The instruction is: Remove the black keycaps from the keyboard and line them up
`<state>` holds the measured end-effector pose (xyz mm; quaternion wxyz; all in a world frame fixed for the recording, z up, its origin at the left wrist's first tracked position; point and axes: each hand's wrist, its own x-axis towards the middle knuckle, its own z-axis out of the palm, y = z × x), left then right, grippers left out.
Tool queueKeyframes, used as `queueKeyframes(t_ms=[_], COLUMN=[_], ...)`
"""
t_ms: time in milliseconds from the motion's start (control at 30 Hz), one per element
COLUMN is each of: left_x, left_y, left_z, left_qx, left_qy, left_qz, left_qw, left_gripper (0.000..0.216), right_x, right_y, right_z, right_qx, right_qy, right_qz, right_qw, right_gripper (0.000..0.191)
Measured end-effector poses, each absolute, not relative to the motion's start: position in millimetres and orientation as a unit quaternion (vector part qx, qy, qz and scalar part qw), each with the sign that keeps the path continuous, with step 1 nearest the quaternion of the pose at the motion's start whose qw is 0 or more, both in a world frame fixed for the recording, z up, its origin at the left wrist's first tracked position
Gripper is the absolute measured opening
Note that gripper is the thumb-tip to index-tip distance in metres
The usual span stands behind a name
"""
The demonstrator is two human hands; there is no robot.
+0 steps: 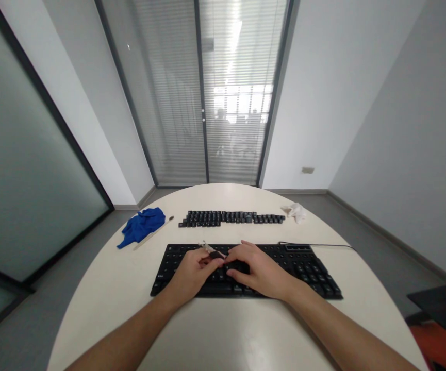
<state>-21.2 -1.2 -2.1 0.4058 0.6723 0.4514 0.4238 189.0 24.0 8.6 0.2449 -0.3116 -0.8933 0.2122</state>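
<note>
A black keyboard (pixel 303 263) lies across the round white table (pixel 223 335) in front of me. Both hands rest over its middle. My left hand (pixel 192 273) is closed in a pinch on a small metal tool (pixel 208 248) with a wire end, held over the keys. My right hand (pixel 259 270) lies beside it, fingers curled down onto the keys; whether it grips a key is hidden. Behind the keyboard, several loose black keycaps (pixel 230 218) are laid out in neat rows.
A crumpled blue cloth (pixel 142 225) and a thin brush (pixel 153 233) lie at the table's back left. A crumpled white tissue (pixel 295 211) sits at the back right. The keyboard's cable (pixel 323 245) runs off to the right. A dark chair (pixel 443 309) stands at lower right.
</note>
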Motion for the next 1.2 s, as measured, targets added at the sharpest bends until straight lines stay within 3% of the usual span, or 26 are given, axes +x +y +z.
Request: queueKeyframes(t_ms=[767,1200], left_x=[-24,-23], left_y=[-3,-2], left_z=[4,-1], left_qx=[0.715,0.750], left_qy=[0.448,0.414], left_qz=[0.398,0.416], left_qw=[0.359,0.305], left_gripper=[0.015,0.014], right_x=[179,183], right_y=[21,27], right_z=[6,-1], right_qx=[-0.347,-0.372], right_qy=[-0.854,-0.766], right_qz=[0.258,0.401], right_qw=[0.288,0.337], right_gripper=[0.015,0.025])
